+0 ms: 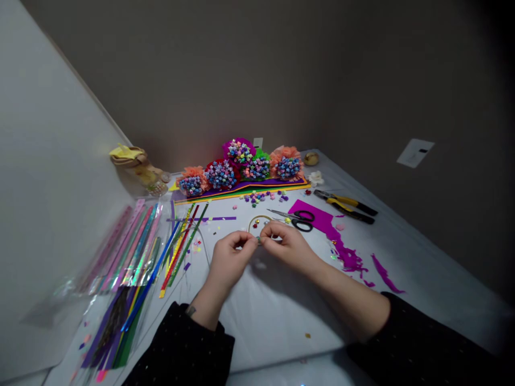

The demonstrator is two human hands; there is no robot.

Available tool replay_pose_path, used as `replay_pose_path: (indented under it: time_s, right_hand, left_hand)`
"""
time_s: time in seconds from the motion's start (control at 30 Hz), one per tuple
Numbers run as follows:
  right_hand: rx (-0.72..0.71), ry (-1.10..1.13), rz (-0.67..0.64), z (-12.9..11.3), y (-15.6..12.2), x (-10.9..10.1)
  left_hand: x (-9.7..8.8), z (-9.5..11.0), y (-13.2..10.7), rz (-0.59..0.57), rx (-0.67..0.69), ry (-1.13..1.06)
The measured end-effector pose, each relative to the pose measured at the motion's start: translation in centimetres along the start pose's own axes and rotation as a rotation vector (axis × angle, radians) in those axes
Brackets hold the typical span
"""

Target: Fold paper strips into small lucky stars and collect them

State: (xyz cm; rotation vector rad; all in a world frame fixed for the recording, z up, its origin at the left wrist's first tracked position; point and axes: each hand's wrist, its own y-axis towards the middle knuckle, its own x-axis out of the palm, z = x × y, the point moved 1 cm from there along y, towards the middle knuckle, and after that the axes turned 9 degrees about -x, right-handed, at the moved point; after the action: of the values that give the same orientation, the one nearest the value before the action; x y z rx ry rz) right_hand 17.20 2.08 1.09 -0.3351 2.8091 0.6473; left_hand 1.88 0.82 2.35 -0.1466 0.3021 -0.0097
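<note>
My left hand [230,261] and my right hand [284,242] meet over the white table, fingertips together. Between them they pinch a tiny greenish paper star [259,240], mostly covered by the fingers. Just beyond lies a thin gold ring [259,216] with a few small stars inside it. Black-handled scissors [295,219] rest close behind my right hand. To the left of my left hand are loose glittery paper strips [181,249] in red, green, gold and blue.
Clear packets of paper strips [124,246] cover the left side. At the back stand several star-filled paper flowers [222,175], with loose paper stars [261,198] before them. Yellow-black pliers [346,206] and torn magenta paper [346,252] lie right. A wrapped bundle [140,166] leans back left.
</note>
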Motion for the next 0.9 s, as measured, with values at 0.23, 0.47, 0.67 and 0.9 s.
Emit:
replay_pose_path:
  time_s: [0.23, 0.47, 0.67, 0.9]
  right_hand:
    - [0.314, 0.555, -0.042, 0.6, 0.0, -0.4]
    - [0.446, 0.765, -0.079, 1.0, 0.0, 0.3]
    - [0.326, 0.656, -0.071, 1.5, -0.1, 0.4]
    - [0.286, 0.554, -0.064, 1.0, 0.1, 0.4]
  left_hand:
    - [-0.2, -0.2, 0.1, -0.066, -0.093, -0.167]
    - [-0.4, -0.4, 0.2, -0.107, -0.115, -0.24]
    - [-0.4, -0.1, 0.1, -0.063, -0.059, -0.176]
    - [-0.4, -0.1, 0.0, -0.005, 0.0, -0.099]
